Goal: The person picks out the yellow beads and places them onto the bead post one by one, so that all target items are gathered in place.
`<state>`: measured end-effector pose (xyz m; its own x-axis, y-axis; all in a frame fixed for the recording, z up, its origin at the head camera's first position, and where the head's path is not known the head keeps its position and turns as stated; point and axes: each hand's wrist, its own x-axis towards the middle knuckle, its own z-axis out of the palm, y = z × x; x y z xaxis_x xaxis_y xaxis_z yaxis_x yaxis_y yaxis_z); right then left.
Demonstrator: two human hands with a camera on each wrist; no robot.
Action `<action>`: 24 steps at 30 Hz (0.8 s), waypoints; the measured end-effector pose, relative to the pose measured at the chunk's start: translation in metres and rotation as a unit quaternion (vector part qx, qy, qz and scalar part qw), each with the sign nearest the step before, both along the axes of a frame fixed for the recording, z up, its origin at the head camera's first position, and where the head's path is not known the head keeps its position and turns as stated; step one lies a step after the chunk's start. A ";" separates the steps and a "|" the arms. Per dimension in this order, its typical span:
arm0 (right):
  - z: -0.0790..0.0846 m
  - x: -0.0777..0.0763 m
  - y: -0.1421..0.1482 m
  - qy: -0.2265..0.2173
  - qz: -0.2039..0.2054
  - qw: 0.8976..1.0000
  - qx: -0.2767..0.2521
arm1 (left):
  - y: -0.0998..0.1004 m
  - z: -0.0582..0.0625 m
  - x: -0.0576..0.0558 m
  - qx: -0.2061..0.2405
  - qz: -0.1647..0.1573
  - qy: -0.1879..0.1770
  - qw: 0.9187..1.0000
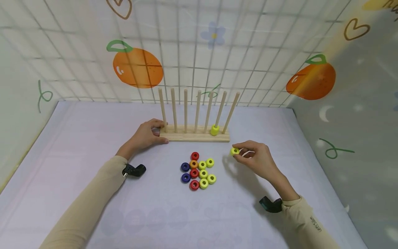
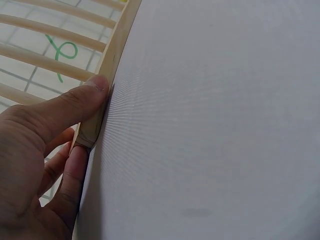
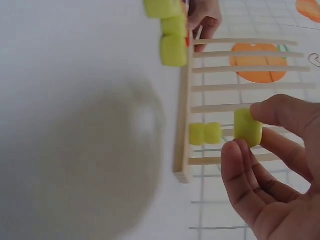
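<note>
Both hands are occupied. Reading the scene as a clock dial centred on the loose rings, with twelve straight ahead of the person, the left hand is at ten. It grips the nine o'clock end of a wooden rack, thumb along the near side. At half past two, the right hand pinches a yellow ring between thumb and fingers, raised above the tabletop near the rack's three o'clock end.

The rack stands at twelve with seven pegs rising from it. Two stacked yellow rings sit on the second peg from the three o'clock end. At the dial's centre lie eleven loose rings: five yellow toward three, two dark blue toward nine, three red and one orange in a column between.

Beige sleeves cover the arms. Past the rack rises a checked backdrop, one printed orange at eleven, another at two.
</note>
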<state>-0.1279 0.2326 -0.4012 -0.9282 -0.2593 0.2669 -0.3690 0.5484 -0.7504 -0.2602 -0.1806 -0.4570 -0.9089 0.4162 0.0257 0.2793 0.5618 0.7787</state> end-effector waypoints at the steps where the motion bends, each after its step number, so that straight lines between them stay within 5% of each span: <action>1: 0.003 -0.001 0.000 0.003 -0.001 1.000 -0.001 | -0.001 0.000 0.000 0.001 0.000 0.001 1.000; 24: 0.056 -0.019 0.008 0.071 -0.018 0.997 -0.002 | 0.001 0.000 0.001 0.021 0.001 -0.014 1.000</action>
<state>-0.1469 0.2408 -0.3451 -0.8897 -0.2241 0.3978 -0.4517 0.5601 -0.6945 -0.2593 -0.1798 -0.4566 -0.9102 0.4137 0.0182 0.2563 0.5283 0.8094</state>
